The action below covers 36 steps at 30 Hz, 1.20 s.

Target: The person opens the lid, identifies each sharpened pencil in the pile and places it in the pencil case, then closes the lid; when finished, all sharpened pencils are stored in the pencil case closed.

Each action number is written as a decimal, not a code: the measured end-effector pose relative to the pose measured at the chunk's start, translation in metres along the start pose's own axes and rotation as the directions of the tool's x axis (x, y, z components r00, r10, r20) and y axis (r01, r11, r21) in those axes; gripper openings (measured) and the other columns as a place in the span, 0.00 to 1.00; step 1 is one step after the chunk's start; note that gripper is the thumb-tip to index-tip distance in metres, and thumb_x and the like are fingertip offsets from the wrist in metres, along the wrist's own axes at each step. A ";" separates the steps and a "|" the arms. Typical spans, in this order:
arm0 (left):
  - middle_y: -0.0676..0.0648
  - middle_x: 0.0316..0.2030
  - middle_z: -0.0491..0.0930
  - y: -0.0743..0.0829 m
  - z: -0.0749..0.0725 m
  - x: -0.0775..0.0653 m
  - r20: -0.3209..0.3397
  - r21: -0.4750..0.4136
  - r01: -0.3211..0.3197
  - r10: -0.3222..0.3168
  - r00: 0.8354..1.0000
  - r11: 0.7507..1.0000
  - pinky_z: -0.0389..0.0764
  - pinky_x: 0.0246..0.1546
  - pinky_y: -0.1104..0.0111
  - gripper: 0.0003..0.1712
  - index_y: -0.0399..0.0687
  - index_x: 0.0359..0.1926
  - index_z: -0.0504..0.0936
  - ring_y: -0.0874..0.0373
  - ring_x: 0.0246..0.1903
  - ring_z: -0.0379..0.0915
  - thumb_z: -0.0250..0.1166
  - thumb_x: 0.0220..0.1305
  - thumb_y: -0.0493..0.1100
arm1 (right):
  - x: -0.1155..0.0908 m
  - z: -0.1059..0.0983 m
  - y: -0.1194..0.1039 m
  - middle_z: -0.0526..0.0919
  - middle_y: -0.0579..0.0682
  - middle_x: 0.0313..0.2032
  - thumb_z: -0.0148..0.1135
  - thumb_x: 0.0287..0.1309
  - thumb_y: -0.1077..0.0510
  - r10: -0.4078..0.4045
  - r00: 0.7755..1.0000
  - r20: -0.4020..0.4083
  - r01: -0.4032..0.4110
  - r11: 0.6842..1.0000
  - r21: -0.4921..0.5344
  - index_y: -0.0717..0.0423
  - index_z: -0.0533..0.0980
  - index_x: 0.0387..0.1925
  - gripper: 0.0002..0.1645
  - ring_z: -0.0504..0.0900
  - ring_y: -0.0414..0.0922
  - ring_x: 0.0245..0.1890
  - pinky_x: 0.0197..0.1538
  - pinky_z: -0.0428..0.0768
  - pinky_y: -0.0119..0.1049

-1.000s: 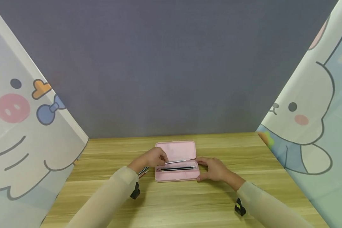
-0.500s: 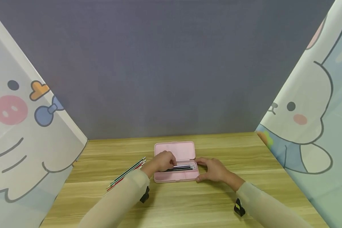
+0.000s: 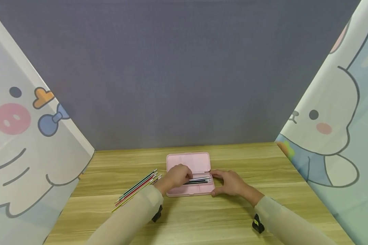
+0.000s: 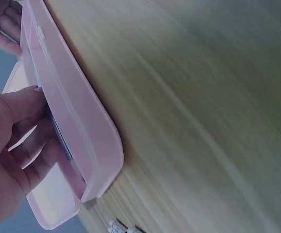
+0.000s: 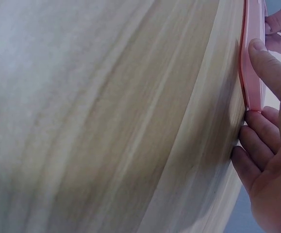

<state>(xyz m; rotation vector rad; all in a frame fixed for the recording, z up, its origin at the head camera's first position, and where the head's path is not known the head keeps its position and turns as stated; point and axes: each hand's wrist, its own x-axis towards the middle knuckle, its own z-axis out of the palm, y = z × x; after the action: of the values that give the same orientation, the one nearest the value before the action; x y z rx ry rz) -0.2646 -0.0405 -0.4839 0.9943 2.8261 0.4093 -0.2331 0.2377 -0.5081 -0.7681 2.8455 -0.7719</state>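
Note:
An open pink pencil case (image 3: pixel 181 195) lies on the table with its lid (image 3: pixel 199 161) folded back. My left hand (image 3: pixel 177 176) reaches into the long rear compartment, fingers bent around a pencil there; the hand hides the pencils' left ends. Several dark and pale pencils (image 3: pixel 199 180) lie side by side in that compartment. In the left wrist view, thumb and fingers dip behind the case wall (image 4: pixel 89 121), against a dark pencil (image 4: pixel 58 132). My right hand (image 3: pixel 232 183) holds the case's right end, its thumb (image 5: pixel 264 58) on the front side and its fingers around the end.
Left of the case, several loose pencils (image 3: pixel 135 190) in green, red and yellow lie slantwise on the wooden table (image 3: pixel 202 217), partly beside my left sleeve (image 3: pixel 135 211). A grey panel (image 3: pixel 184 75) stands behind, with cartoon-printed panels at both sides.
My left hand has moved right and lowered a pale pencil into the compartment beside the dark ones. More of the loose pencils now show at left. The right hand stays on the case.

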 end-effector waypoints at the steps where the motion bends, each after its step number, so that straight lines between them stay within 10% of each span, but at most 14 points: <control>1: 0.57 0.34 0.88 0.000 0.001 0.000 -0.006 0.002 0.000 0.000 1.000 1.000 0.82 0.41 0.66 0.09 0.52 0.35 0.92 0.64 0.35 0.80 0.68 0.62 0.34 | 0.000 0.000 0.000 0.84 0.47 0.60 0.82 0.39 0.32 -0.001 1.000 -0.002 0.001 1.000 -0.003 0.47 0.76 0.66 0.53 0.79 0.54 0.64 0.63 0.76 0.56; 20: 0.49 0.38 0.90 -0.006 -0.010 -0.023 -0.069 -0.182 -0.045 0.032 0.997 0.982 0.84 0.45 0.66 0.10 0.41 0.42 0.91 0.58 0.40 0.85 0.68 0.60 0.32 | -0.002 -0.001 -0.002 0.84 0.48 0.60 0.82 0.39 0.32 -0.012 1.000 -0.015 0.012 1.000 -0.022 0.48 0.76 0.67 0.53 0.80 0.56 0.63 0.63 0.76 0.56; 36: 0.39 0.45 0.87 -0.060 -0.051 -0.063 -0.083 -0.530 0.004 -0.056 0.995 0.848 0.83 0.44 0.64 0.14 0.37 0.51 0.87 0.55 0.43 0.82 0.70 0.65 0.38 | -0.003 -0.003 -0.003 0.85 0.47 0.59 0.81 0.38 0.31 -0.008 1.000 -0.011 0.008 1.000 -0.017 0.47 0.76 0.66 0.53 0.80 0.55 0.63 0.64 0.75 0.58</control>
<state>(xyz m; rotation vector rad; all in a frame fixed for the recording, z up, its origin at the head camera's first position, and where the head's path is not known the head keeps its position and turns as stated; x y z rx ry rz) -0.2618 -0.1358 -0.4516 0.8193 2.5545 1.1836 -0.2293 0.2385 -0.5038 -0.7805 2.8641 -0.7556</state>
